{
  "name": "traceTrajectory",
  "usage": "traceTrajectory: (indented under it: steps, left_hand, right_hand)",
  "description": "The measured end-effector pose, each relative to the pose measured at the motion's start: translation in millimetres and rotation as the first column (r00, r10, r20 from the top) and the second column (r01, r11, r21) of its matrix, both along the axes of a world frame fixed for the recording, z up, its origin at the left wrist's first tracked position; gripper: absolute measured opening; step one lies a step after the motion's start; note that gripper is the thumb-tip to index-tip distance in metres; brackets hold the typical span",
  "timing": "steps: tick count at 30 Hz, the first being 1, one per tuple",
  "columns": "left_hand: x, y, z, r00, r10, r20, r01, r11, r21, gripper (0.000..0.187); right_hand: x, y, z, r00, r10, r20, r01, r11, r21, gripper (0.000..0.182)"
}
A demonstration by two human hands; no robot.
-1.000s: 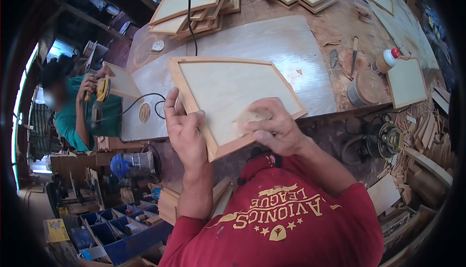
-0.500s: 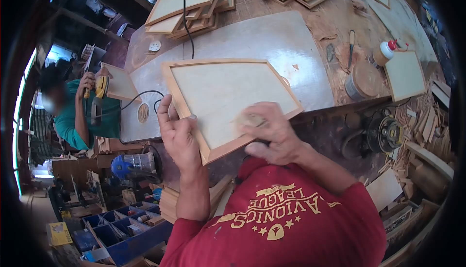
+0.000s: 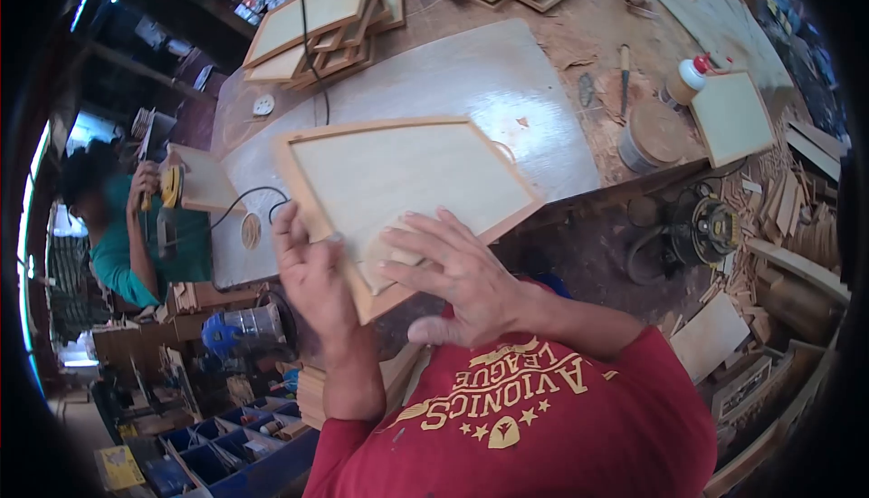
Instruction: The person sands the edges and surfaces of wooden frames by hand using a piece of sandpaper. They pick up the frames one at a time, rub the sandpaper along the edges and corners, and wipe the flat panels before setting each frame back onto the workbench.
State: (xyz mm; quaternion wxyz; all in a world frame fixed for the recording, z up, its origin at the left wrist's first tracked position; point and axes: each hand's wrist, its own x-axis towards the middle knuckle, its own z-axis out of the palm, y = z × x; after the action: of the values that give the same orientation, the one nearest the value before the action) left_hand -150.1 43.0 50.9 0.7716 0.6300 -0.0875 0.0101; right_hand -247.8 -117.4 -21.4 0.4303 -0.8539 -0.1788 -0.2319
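Observation:
A wood-framed panel with a pale flat face and angled sides is held tilted in front of me. My left hand grips its left frame edge near the lower corner, thumb on the frame's front. My right hand lies over the panel's lower part, fingers stretched across a pale, worn piece of sandpaper and pressing it against the face near the lower-left corner. The fingers partly cover the sandpaper, so its full shape is hidden.
Stacks of similar framed panels lie at the back of the workbench. On the right stand a round tub and a red-capped bottle. At left a co-worker in a green shirt holds a yellow sander.
My right hand has slid the sandpaper left and down across the panel toward the lower-left corner, and its fingers have straightened. The whole view has shifted slightly.

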Motion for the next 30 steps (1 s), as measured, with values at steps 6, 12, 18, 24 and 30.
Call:
traceTrajectory:
  steps: [6, 12, 18, 24, 30]
  left_hand:
    - [5.6, 10.5, 1.3, 1.000, 0.029, -0.012, -0.028, 0.999, 0.034, 0.056]
    - [3.4, 9.4, 2.7, 1.000, 0.025, -0.011, -0.025, 1.000, 0.017, 0.056]
    - [5.6, 18.0, -4.1, 0.998, 0.053, -0.027, -0.051, 0.997, 0.054, 0.055]
    - [-0.8, 20.3, -0.9, 0.999, -0.007, -0.032, 0.009, 0.998, 0.056, 0.052]
    - [-2.1, 18.5, 4.0, 0.999, -0.031, -0.011, 0.031, 0.997, 0.074, 0.048]
  right_hand:
    - [-0.6, -77.8, -109.0, 0.914, -0.194, -0.357, 0.205, 0.979, -0.008, 0.056]
    - [25.2, 5.9, 5.6, 0.986, 0.156, 0.064, -0.161, 0.983, 0.088, 0.064]
    - [76.9, -83.1, -113.4, 0.956, 0.148, -0.255, -0.131, 0.988, 0.080, 0.054]
    - [93.8, -26.0, -29.0, 0.983, 0.135, -0.127, -0.125, 0.989, 0.082, 0.052]
    - [115.4, -43.8, -58.7, 0.970, 0.082, -0.229, -0.070, 0.996, 0.058, 0.050]
